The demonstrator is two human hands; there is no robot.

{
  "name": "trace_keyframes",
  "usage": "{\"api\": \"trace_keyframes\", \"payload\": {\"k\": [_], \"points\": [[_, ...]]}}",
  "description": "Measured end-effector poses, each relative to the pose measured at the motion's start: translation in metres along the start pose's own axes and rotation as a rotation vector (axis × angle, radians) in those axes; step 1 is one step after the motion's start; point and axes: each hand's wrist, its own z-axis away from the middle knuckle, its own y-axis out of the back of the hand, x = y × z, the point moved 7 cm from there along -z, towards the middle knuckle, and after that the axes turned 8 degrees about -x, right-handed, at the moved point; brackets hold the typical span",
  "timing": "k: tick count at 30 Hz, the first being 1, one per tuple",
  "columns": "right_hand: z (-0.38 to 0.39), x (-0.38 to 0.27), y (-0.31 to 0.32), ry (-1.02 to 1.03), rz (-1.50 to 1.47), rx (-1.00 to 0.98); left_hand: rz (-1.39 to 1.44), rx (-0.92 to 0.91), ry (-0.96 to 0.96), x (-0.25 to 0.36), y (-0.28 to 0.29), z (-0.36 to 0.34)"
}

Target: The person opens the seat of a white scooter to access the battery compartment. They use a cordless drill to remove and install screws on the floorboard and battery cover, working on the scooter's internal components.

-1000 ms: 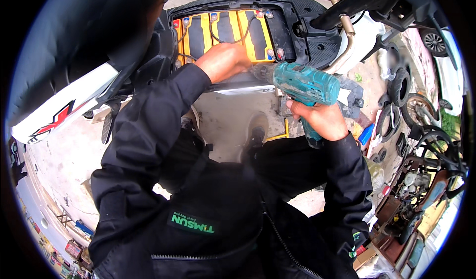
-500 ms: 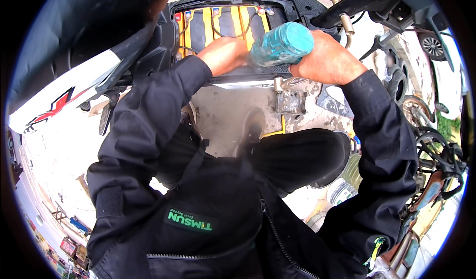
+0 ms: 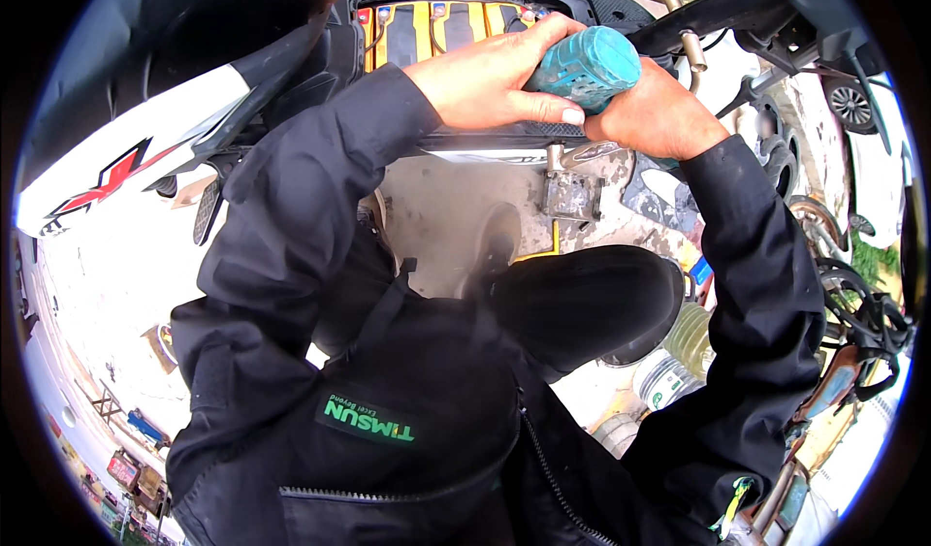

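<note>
A teal power drill (image 3: 593, 63), scuffed and rounded at its back end, is held over the near edge of an open compartment. My right hand (image 3: 661, 114) grips it from the right, at the handle side. Around its left side my left hand (image 3: 485, 79) is wrapped, with the thumb below and the fingers above. The drill's front end is hidden behind my left hand. Just beyond lie several yellow-and-black batteries (image 3: 409, 37), joined by dark cables, inside the black compartment (image 3: 592, 1) of a scooter-like vehicle.
The vehicle's white side panel (image 3: 145, 148) with a red mark stands at left. A metal stand (image 3: 572, 195) is under the compartment's near edge. My knee and shoe are close below. Tyres (image 3: 779, 163) and buckets (image 3: 667, 379) are at right, with a parked car (image 3: 878, 158) beyond.
My left hand has moved from beside the drill's front onto its body, fingers now around it. The drill and my right hand have shifted slightly right.
</note>
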Motion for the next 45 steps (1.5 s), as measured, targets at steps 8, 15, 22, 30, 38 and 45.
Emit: {"api": "trace_keyframes", "payload": {"k": [8,15,22,30,38,45], "points": [[0.007,-0.013,0.004,-0.077,-0.016,-0.012,-0.036,-0.075,0.001,-0.003,0.004,-0.002],[-0.003,-0.021,0.009,-0.019,0.152,0.013,-0.058,-0.083,0.028,-0.009,0.010,0.003],[-0.006,-0.022,0.009,-0.062,0.031,-0.046,-0.023,-0.052,0.077,-0.012,0.012,0.005],[-0.014,-0.018,0.013,-0.197,0.075,-0.187,-0.018,-0.006,0.032,-0.020,0.012,0.003],[-0.022,-0.013,0.012,-0.011,0.157,-0.085,-0.028,0.022,0.051,-0.021,0.010,0.004],[-0.025,-0.017,0.014,-0.061,0.134,-0.135,-0.012,0.057,0.040,-0.020,0.012,0.005]]}}
